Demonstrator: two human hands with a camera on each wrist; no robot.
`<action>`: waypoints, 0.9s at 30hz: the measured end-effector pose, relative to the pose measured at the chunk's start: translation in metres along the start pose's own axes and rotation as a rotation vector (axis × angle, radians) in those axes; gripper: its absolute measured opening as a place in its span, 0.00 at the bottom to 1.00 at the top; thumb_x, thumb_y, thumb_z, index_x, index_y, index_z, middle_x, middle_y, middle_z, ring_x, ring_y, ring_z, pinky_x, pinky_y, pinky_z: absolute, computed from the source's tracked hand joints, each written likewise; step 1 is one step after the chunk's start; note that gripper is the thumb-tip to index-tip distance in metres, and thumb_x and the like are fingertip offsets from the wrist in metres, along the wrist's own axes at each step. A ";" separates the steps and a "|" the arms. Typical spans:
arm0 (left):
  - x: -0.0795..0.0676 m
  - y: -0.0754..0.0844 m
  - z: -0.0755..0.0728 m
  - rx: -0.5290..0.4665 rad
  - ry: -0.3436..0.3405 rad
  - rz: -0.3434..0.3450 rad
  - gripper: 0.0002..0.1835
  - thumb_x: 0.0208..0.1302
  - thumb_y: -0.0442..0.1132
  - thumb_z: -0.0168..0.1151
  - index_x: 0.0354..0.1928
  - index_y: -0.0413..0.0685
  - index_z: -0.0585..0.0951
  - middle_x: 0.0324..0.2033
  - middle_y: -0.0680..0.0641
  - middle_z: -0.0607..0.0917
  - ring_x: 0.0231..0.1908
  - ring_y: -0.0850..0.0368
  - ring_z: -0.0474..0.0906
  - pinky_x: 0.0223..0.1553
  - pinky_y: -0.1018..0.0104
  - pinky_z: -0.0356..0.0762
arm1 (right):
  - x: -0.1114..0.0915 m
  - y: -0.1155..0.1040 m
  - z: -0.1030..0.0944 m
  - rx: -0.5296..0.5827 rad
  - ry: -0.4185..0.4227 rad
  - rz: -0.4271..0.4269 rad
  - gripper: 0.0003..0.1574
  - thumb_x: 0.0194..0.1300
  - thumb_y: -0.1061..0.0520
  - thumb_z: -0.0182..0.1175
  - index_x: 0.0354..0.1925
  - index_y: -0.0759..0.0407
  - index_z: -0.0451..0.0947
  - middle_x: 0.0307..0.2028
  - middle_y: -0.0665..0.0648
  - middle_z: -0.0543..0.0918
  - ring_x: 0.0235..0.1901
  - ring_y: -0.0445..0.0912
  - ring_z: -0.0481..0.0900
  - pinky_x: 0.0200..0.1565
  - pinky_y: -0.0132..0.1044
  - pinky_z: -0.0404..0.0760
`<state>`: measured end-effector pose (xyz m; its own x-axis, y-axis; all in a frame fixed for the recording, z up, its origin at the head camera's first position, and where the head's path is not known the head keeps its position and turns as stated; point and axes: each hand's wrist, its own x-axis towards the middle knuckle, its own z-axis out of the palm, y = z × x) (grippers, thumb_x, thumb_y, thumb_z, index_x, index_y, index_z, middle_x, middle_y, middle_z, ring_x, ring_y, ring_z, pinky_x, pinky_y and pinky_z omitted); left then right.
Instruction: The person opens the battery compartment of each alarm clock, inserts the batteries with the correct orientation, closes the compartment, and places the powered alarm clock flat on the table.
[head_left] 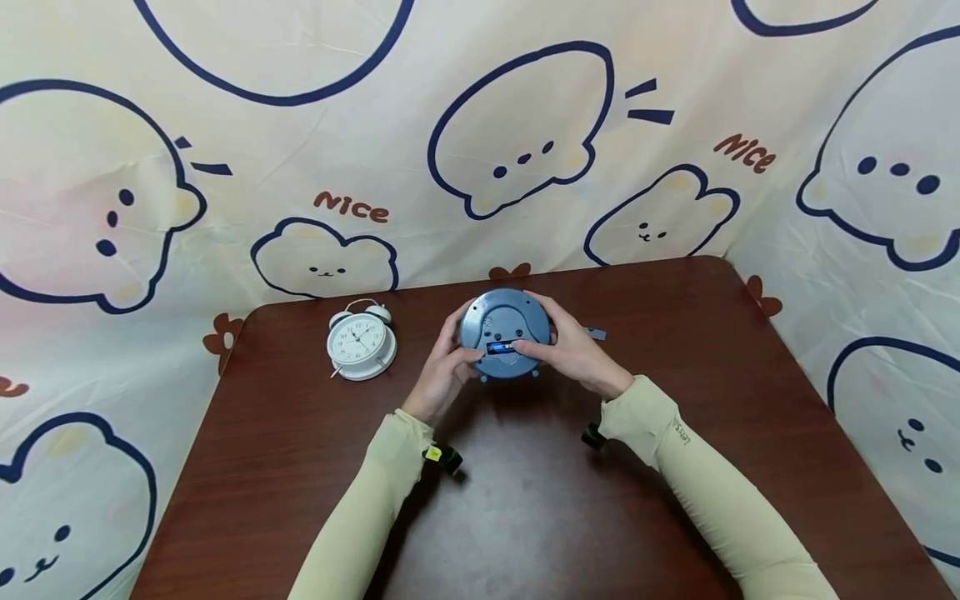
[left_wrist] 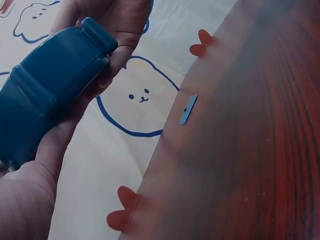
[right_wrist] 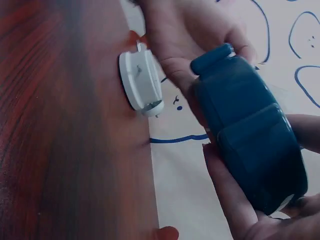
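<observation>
Both hands hold a round blue alarm clock (head_left: 504, 310) above the table, its back toward the head camera. My left hand (head_left: 442, 375) grips its left edge, thumb on the back near the battery slot. The right hand (head_left: 576, 354) grips the opposite edge, its thumb touching one end of a blue battery (head_left: 501, 347) in the uncovered slot. In the wrist views, the clock's blue side (left_wrist: 55, 75) shows between both hands; the battery is hidden there. A small blue cover piece (head_left: 596, 333) lies on the table just beyond the right hand.
A white twin-bell alarm clock (head_left: 362, 342) stands at the back left of the dark brown table (head_left: 517, 517). Behind the table hangs a cartoon-printed cloth (head_left: 510, 242), which also runs along both sides.
</observation>
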<state>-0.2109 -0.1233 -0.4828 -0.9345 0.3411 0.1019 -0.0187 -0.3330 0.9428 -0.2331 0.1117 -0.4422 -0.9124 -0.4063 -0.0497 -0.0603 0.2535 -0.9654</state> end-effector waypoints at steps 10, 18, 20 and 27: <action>0.000 0.002 0.007 0.025 -0.057 -0.011 0.40 0.73 0.31 0.51 0.82 0.63 0.52 0.75 0.43 0.59 0.59 0.48 0.76 0.49 0.58 0.86 | -0.001 -0.002 0.005 0.050 0.085 0.042 0.54 0.62 0.57 0.75 0.77 0.51 0.55 0.75 0.61 0.62 0.71 0.63 0.64 0.65 0.62 0.75; 0.000 0.002 0.010 0.007 -0.057 -0.049 0.40 0.74 0.30 0.50 0.81 0.65 0.53 0.76 0.43 0.59 0.60 0.46 0.74 0.50 0.57 0.84 | 0.002 -0.003 0.012 0.002 0.155 0.078 0.56 0.56 0.55 0.79 0.74 0.50 0.58 0.72 0.62 0.65 0.69 0.64 0.66 0.60 0.63 0.79; -0.001 0.002 0.009 0.004 -0.065 -0.048 0.40 0.74 0.30 0.50 0.81 0.65 0.52 0.76 0.43 0.58 0.61 0.45 0.74 0.51 0.56 0.84 | 0.002 -0.002 0.013 0.009 0.155 0.084 0.56 0.56 0.55 0.79 0.74 0.50 0.58 0.72 0.62 0.65 0.69 0.64 0.66 0.60 0.62 0.79; -0.002 -0.001 0.007 0.007 -0.062 -0.066 0.40 0.75 0.30 0.51 0.82 0.65 0.52 0.78 0.45 0.56 0.64 0.43 0.71 0.52 0.54 0.84 | 0.004 -0.002 0.013 0.005 0.151 0.103 0.55 0.55 0.56 0.80 0.73 0.49 0.59 0.72 0.62 0.65 0.69 0.63 0.66 0.61 0.62 0.79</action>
<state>-0.2065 -0.1172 -0.4813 -0.9076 0.4157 0.0588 -0.0768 -0.3021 0.9502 -0.2309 0.0981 -0.4438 -0.9641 -0.2418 -0.1098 0.0383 0.2828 -0.9584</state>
